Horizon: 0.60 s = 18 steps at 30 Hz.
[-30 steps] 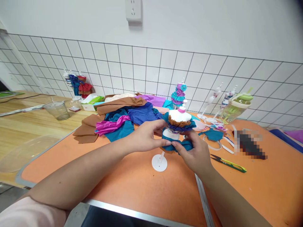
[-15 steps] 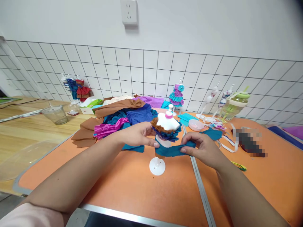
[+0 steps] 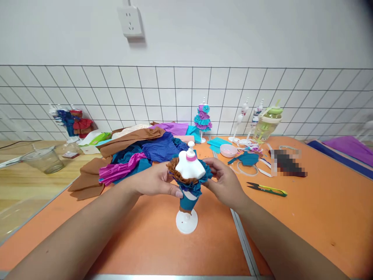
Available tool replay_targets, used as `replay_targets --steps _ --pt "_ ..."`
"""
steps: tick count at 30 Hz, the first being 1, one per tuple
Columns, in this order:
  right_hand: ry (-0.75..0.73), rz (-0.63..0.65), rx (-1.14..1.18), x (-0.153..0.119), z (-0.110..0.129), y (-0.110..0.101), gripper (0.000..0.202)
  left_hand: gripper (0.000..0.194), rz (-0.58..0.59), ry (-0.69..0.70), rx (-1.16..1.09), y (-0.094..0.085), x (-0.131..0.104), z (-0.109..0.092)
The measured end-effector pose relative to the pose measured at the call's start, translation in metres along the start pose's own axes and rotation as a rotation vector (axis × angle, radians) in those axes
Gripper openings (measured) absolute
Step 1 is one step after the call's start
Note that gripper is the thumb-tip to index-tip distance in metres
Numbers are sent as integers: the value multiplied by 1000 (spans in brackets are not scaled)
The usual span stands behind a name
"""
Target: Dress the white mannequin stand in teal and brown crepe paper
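A small white dress-form mannequin (image 3: 190,166) with a pink neck band stands on a round white base (image 3: 187,221). Brown and teal crepe paper ruffles (image 3: 196,188) circle its bust. Around the narrower part below lies a smooth teal crepe paper strip (image 3: 188,203). My left hand (image 3: 163,182) is closed on the form's left side, its thumb pressing the strip. Curled close against the right side is my right hand (image 3: 223,182); its fingertips go partly behind the ruffles, and the strip's end is hidden there.
Heaped crepe paper (image 3: 160,146) lies at back left. Yellow-green thread snips (image 3: 266,189), a pink dish (image 3: 229,150), teal scraps (image 3: 247,158) and a drink bottle (image 3: 268,124) are on the right. Behind stands a decorated purple-teal form (image 3: 203,118). A clear jug (image 3: 43,159) is far left.
The teal strip, stretched out to the right before, now wraps the form's front. My right hand has moved in against the form's right side. The view has shifted right, showing the snips fully.
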State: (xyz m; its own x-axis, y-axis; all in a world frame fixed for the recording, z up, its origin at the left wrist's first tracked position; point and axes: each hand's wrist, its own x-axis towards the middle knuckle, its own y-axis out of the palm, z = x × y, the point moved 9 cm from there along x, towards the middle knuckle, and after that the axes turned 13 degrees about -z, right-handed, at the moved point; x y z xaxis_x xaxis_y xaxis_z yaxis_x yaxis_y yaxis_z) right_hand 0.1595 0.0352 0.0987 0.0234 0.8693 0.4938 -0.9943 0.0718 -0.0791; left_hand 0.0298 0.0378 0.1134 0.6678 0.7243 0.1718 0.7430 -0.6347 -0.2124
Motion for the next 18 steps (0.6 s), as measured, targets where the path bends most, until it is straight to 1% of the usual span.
replay_targets --steps 4,7,9,11,13,15,16,17,18 --pt "2 -90 23 -1 0 -3 29 43 -78 23 1 -2 3 -3" --pt "-6 -90 27 -2 1 -2 29 39 -86 9 -39 0 4 -2" --pt "-42 -92 16 -3 5 -1 27 38 -75 -40 -68 2 4 4" --pt "-89 -112 -22 -4 10 -2 26 40 -59 -92 -92 3 5 12" --pt "-138 -204 -99 -6 14 -9 27 44 -58 -98 -107 3 6 15" --pt "-197 -341 -216 -9 21 -20 29 46 -71 -66 -97 1 7 12" --pt "-232 -384 -275 -10 26 -23 29 46 -78 -52 -90 1 8 11" --pt "-265 -394 -322 -12 30 -24 28 48 -81 -45 -81 1 8 9" --pt "-288 -371 -352 -13 33 -21 26 50 -81 -47 -71 2 7 9"
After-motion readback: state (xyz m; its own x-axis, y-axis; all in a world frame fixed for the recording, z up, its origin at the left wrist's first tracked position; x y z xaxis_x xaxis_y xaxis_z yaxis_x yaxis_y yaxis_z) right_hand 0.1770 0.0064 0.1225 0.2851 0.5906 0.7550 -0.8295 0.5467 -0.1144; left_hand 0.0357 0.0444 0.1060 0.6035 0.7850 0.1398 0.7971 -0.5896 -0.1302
